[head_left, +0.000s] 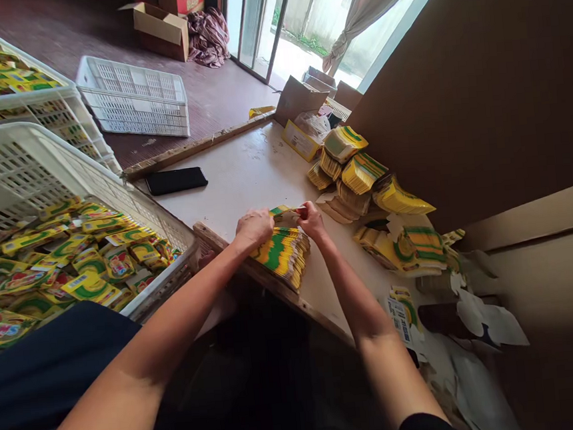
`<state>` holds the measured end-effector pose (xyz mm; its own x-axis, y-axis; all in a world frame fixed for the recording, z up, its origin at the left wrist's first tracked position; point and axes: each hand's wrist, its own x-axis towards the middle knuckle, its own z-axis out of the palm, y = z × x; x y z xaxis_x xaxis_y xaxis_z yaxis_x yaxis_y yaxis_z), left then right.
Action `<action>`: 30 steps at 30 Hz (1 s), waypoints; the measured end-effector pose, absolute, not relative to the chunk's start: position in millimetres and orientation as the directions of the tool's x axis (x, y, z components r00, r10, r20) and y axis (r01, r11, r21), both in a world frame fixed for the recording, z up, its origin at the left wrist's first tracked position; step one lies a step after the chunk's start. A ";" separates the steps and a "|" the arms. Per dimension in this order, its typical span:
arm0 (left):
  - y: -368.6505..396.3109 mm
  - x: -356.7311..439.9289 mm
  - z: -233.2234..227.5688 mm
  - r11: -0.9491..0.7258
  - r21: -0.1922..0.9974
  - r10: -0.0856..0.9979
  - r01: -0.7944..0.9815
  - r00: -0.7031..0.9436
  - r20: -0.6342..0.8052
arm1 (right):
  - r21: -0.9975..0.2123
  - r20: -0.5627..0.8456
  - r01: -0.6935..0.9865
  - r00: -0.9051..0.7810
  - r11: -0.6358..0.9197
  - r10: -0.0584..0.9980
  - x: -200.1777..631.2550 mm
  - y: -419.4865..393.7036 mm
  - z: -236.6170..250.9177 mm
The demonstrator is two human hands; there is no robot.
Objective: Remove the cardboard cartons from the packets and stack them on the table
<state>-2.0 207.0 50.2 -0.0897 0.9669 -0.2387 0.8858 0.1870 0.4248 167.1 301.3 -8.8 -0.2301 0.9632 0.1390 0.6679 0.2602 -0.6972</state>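
Observation:
My left hand and my right hand both rest on a fanned stack of yellow-green printed packets lying at the near edge of the pale table. The fingers of both hands pinch the top packet of that stack between them. My forearms reach in from the bottom of the view.
A white crate full of loose yellow packets stands at left, with more crates behind it. A black phone lies on the table. Bundled packet stacks and loose piles line the brown wall at right. Paper scraps lie below.

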 end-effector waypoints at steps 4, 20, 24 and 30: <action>207.0 -2.1 50.2 0.184 0.415 0.967 0.891 -0.088 -0.240 | -0.712 0.150 0.658 -0.199 0.245 0.968 166.0 299.4 -8.8; 207.6 -2.8 48.4 0.177 0.417 0.968 0.892 -0.081 -0.237 | -0.752 0.096 0.631 -0.183 0.191 0.979 156.6 297.3 7.9; 208.5 -3.1 46.7 0.171 0.417 0.968 0.893 -0.072 -0.241 | -0.800 0.009 0.591 -0.165 0.106 0.986 153.8 303.1 8.1; 208.9 -4.3 48.2 0.151 0.414 0.968 0.898 -0.050 -0.246 | -0.884 -0.152 0.465 -0.169 -0.057 0.974 145.3 297.3 3.9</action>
